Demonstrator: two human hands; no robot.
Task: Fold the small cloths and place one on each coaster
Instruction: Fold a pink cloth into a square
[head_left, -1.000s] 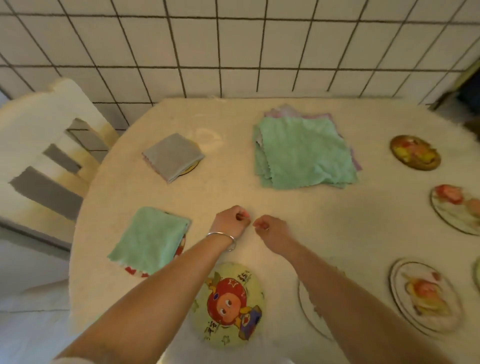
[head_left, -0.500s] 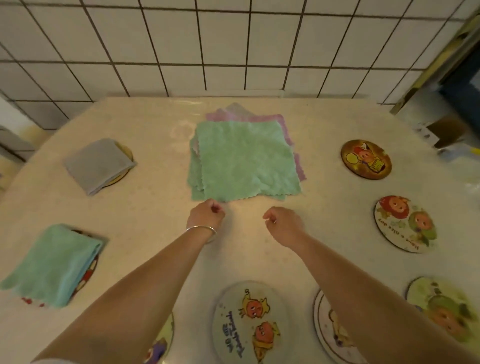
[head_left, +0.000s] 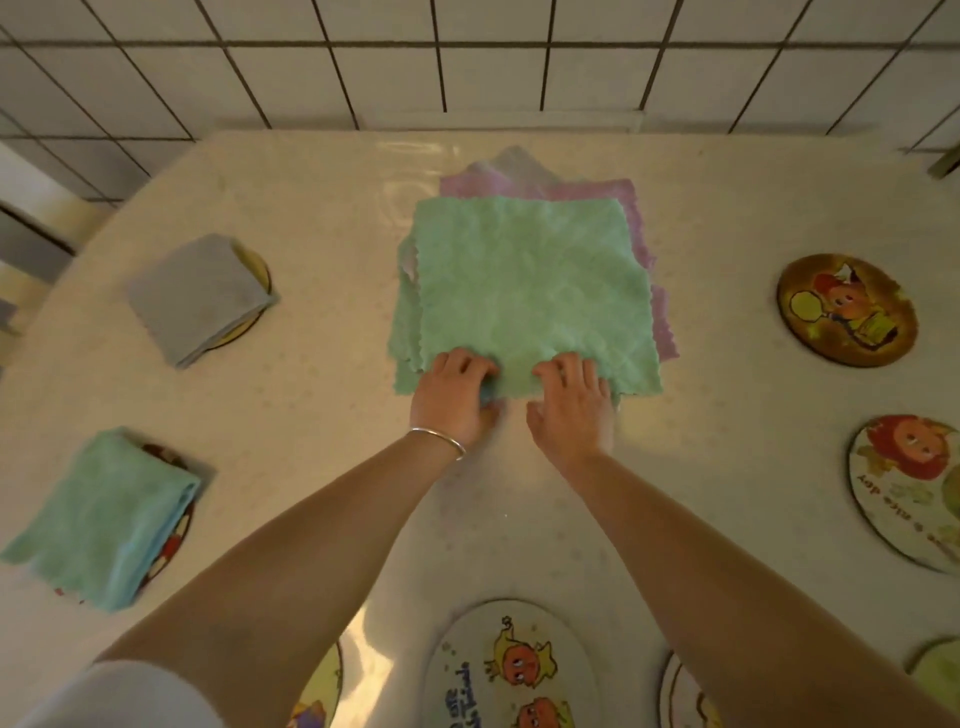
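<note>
Left hand (head_left: 453, 397) fingers (head_left: 470, 364) curl onto near edge of top mint-green fleecy square cloth (head_left: 530, 291), right hand (head_left: 571, 402) alongside likewise | cloth tops stack at table's (head_left: 727, 415) 12 o'clock | likely light, limp, clingy: pinch near corners, peel one layer.

Bare table (head_left: 332, 395) open left of cloth stack (head_left: 530, 291); right, brown coaster (head_left: 847, 310) well apart.

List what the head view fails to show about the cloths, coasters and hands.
- Stack: the count of cloths; the top green cloth covers them.
- Coaster under the grey cloth: its picture is covered.
- Coasters at the bottom edge: cut off by the frame.
- Left hand and right hand: the grip under the cloth's near edge is hidden.
</note>
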